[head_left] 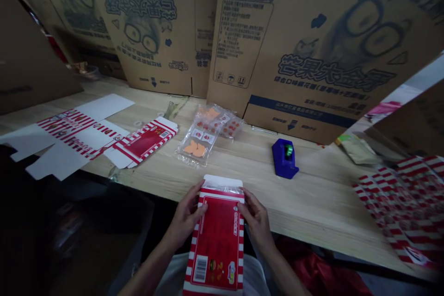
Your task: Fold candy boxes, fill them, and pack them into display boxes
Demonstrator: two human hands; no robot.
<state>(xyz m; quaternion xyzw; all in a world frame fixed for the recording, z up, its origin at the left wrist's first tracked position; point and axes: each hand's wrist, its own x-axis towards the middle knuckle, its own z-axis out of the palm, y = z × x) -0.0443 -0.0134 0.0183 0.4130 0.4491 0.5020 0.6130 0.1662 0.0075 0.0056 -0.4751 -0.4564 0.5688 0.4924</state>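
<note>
A red box with red-and-white striped borders (pixel 218 240) is between my two hands at the table's front edge. Its far end is open, the white flap is up, and clear plastic shows inside the mouth. My left hand (pixel 187 217) grips the left side, thumb lying on the printed face. On the opposite side my right hand (pixel 255 217) holds the box the same way, near the open end. Beyond it lie clear plastic packets (pixel 197 143) with orange shapes and red-printed pieces inside.
Left on the table are a red box (pixel 147 141) with loose flaps and unfolded striped cartons (pixel 76 134). A blue tape dispenser (pixel 284 158) stands right of centre. Striped red-and-white cartons (pixel 409 203) lie far right. Large brown cardboard boxes (pixel 277 78) wall off the back.
</note>
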